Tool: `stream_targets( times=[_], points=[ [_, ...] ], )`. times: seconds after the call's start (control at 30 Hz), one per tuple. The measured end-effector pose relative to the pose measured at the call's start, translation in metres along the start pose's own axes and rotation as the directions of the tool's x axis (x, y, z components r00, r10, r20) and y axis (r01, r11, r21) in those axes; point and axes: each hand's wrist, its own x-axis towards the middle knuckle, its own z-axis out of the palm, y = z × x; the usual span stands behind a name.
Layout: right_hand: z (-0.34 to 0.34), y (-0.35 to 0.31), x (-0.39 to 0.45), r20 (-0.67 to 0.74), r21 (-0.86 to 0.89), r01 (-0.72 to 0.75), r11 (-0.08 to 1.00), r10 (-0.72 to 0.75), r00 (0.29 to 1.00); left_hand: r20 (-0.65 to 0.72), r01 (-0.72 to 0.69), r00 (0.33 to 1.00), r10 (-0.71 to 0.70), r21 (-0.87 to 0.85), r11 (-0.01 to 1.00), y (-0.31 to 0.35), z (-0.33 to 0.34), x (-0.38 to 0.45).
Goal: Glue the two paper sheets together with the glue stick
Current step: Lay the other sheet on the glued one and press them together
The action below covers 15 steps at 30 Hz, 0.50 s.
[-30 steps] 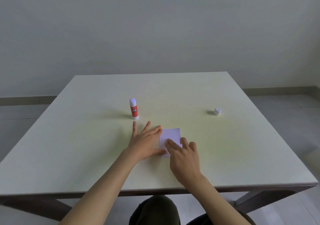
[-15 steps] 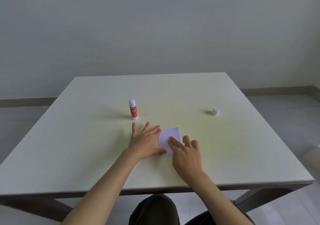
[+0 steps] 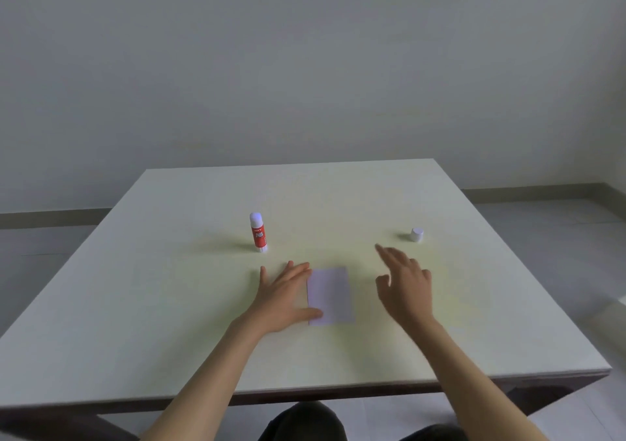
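The right hand (image 3: 404,286) has lifted off the paper (image 3: 330,295) and now hovers to its right, fingers spread and empty. The left hand (image 3: 283,296) lies flat, fingers open, touching the paper's left edge, mid-table (image 3: 135,305). A glue stick (image 3: 258,233) stands upright behind; its cap (image 3: 417,234) sits toward the right edge.

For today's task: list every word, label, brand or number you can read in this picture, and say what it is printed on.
Glue stick: white print on the red label, probably "GLUE STICK", too blurred to be sure; a smaller line above it is unreadable.
Cap: no print visible.
Paper: blank.
Table: no print.
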Motion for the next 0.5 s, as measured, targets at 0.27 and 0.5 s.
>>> stream_targets(
  times=[0.27, 0.5],
  points=[
    [0.006, 0.048, 0.07, -0.054, 0.016, -0.241, 0.97, 0.242, 0.969, -0.036, 0.002, 0.999, -0.006, -0.099, 0.995, -0.009, 0.009, 0.003],
    [0.018, 0.056, 0.073, -0.095, 0.014, -0.204, 0.979, 0.205, 0.974, -0.191, -0.049, 0.982, -0.005, -0.28, 0.959, -0.01, 0.008, 0.003]
  ],
)
